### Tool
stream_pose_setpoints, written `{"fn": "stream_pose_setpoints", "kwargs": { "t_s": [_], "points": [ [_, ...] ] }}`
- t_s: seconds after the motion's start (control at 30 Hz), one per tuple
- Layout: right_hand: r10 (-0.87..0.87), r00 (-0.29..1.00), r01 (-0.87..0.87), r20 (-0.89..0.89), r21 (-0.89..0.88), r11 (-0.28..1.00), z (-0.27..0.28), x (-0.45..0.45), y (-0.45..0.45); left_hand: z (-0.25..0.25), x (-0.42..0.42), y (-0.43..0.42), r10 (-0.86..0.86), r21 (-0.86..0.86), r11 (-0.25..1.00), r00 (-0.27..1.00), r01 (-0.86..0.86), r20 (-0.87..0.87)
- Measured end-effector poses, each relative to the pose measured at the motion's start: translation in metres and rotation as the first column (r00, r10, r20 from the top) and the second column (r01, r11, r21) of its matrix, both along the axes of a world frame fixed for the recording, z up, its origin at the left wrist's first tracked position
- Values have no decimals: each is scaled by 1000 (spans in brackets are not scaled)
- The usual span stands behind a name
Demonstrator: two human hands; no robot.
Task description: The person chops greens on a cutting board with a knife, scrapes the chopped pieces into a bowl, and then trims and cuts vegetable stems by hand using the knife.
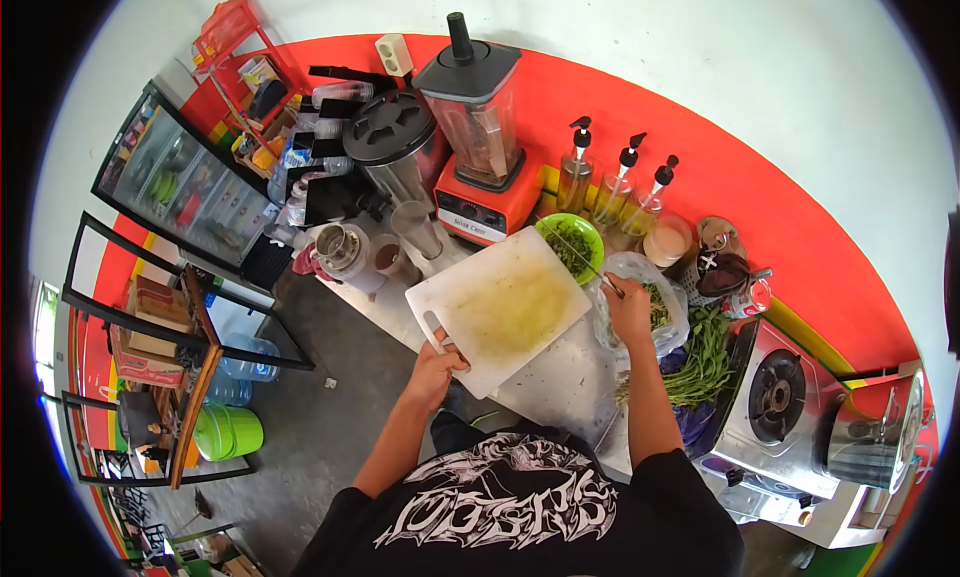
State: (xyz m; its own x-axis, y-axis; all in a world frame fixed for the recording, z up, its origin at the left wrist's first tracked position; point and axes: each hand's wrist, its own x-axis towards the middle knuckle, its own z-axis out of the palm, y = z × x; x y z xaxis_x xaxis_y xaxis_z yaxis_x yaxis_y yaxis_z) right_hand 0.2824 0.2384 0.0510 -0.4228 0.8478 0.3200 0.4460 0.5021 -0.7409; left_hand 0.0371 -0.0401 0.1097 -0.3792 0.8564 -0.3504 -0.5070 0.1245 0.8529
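My left hand (pixel 434 371) is closed on the near left edge of a white cutting board (pixel 470 322), beside its handle slot. The board is stained yellow-green and looks tilted over the counter, its far right side close to a lime-green bowl (pixel 599 239). Chopped green leaves (pixel 566 265) lie in that bowl. In my right hand (pixel 629 307) is a knife (pixel 574 247), its blade pointing up and left across the bowl. Beneath and beside this hand sits a clear plastic bag (pixel 681 322) with chopped greens in it. Long leafy stalks (pixel 706 362) lie further right.
Behind the board stand a red blender (pixel 487 202), a second blender (pixel 392 137) and pump bottles (pixel 575 172). A gas stove (pixel 777 392) with a steel pot (pixel 875 432) is at the right. Left of the counter (pixel 550 382) are shelving and a glass-door fridge (pixel 185 182).
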Motion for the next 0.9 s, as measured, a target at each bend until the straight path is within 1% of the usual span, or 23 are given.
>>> {"fn": "stream_pose_setpoints", "kwargs": {
  "t_s": [0.03,0.07,0.1,0.13,0.17,0.2,0.23,0.27,0.3,0.33,0.37,0.43,0.47,0.5,0.57,0.67,0.7,0.77,0.9],
  "points": [
    [22,1000,-21,-22,67,998,5,-1,2,9,4,3,37,2,999,998,-37,-45],
    [15,1000,-13,-22,65,998,9,-3,2,14,6,5,73,6,997,993,-73,-90],
    [-9,1000,7,-23,-85,996,24,-8,-3,15,5,5,64,2,998,994,-64,-91],
    [-34,999,28,-23,-234,972,31,-12,-7,15,2,4,66,10,998,987,-66,-144],
    [-46,999,38,-28,-237,971,25,-17,-6,17,-1,5,68,20,998,978,-65,-197],
    [-60,990,22,-124,-286,958,19,-23,-6,23,2,7,56,18,998,978,-53,-203],
    [-78,973,1,-219,-329,944,15,-27,-5,33,7,10,110,7,994,959,-112,-262],
    [-89,970,10,-224,-330,944,10,-29,-4,39,10,12,163,2,985,934,-171,-319],
    [-114,960,-23,-257,-476,879,15,-33,-6,39,8,12,153,3,987,934,-161,-323],
    [-143,948,-63,-285,-607,792,20,-36,-8,38,5,11,115,7,992,911,-122,-397],
    [-151,946,-57,-286,-606,793,25,-40,-10,38,4,12,78,8,996,881,-84,-467],
    [-213,940,-76,-268,-769,634,36,-47,-12,49,11,15,72,15,997,865,-74,-497],
    [-186,946,-103,-265,-791,603,36,-48,-11,55,14,16,73,22,997,847,-73,-526],
    [-191,945,-101,-267,-791,603,35,-50,-11,57,16,17,68,21,998,846,-67,-528],
    [-259,904,-141,-339,-810,570,34,-55,-12,60,18,19,21,8,1000,818,-20,-574],
    [-258,905,-139,-338,-809,572,33,-59,-11,67,22,20,-37,-28,999,783,25,-621],
    [-260,905,-136,-337,-809,572,31,-60,-11,67,23,22,-38,-27,999,784,27,-620],
    [-231,920,-111,-317,-775,622,26,-60,-14,68,26,26,-47,-25,999,785,40,-618],
    [-228,925,-95,-305,-765,636,24,-53,-17,63,26,32,-63,-21,998,784,64,-618]
  ]
}}
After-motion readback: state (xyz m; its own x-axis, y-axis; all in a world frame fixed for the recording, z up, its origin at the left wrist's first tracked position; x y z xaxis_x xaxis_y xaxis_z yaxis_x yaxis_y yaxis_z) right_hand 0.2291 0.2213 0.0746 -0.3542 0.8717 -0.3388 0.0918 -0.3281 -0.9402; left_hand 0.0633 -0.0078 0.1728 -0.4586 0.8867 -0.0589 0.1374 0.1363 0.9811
